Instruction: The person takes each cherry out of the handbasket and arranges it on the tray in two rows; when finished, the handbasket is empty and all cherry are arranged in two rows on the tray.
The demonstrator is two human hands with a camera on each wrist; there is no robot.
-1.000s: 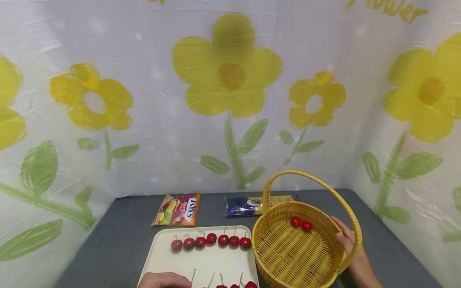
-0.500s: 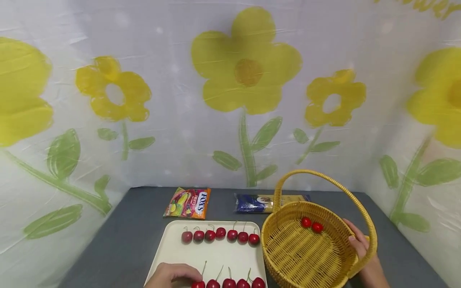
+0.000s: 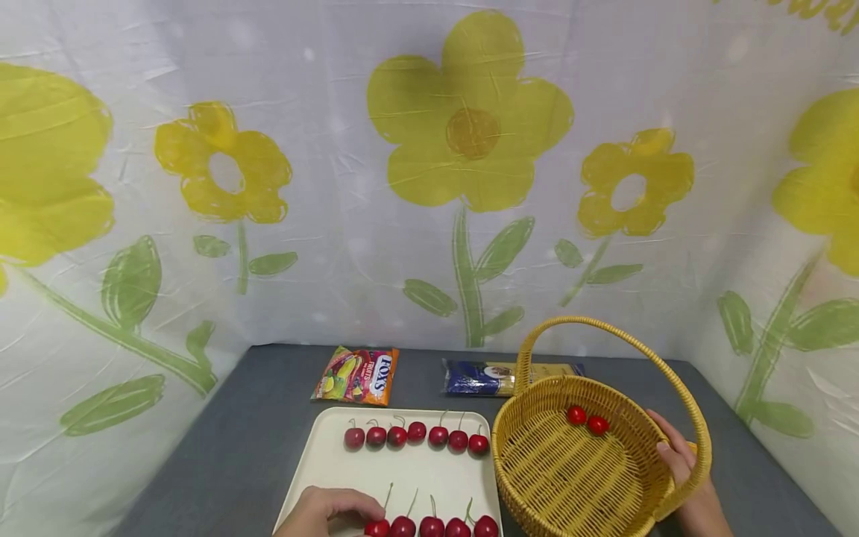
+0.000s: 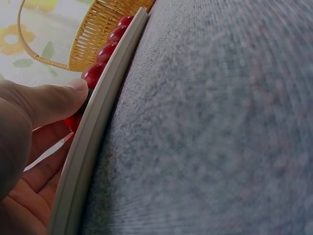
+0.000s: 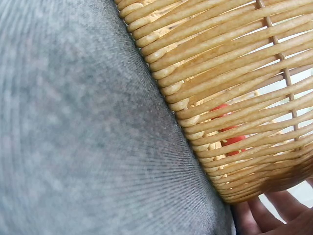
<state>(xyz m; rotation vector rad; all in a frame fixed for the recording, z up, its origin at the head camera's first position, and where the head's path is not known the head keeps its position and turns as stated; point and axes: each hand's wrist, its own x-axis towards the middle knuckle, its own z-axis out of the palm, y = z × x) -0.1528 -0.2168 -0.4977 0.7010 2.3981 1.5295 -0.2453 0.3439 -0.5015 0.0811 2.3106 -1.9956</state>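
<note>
In the head view my left hand [image 3: 329, 513] is at the front of a cream tray [image 3: 376, 476], its fingertips at the leftmost cherry [image 3: 377, 528] of the front row. From the left wrist, the thumb and fingers close around that red cherry [image 4: 73, 121] beside the tray rim [image 4: 93, 132]. Its stem points up. My right hand [image 3: 691, 477] holds the right side of a yellow wicker basket [image 3: 570, 477], thumb near the rim and fingers against the outer wall [image 5: 234, 63]. Two small red fruits [image 3: 587, 420] lie inside, toward the back.
Another row of cherries [image 3: 416, 432] lines the tray's back edge, and several front cherries [image 3: 432, 526] sit right of the left hand. Behind stand a Fox's candy bag [image 3: 357, 376] and a blue-and-gold packet [image 3: 479, 378], partly hidden by the basket. The basket's handle [image 3: 624, 339] arches upright.
The head view has turned left, shifting the scene rightward and slightly up. More of the front row and the red cherry at my left fingertips shows. The right hand stays on the basket.
</note>
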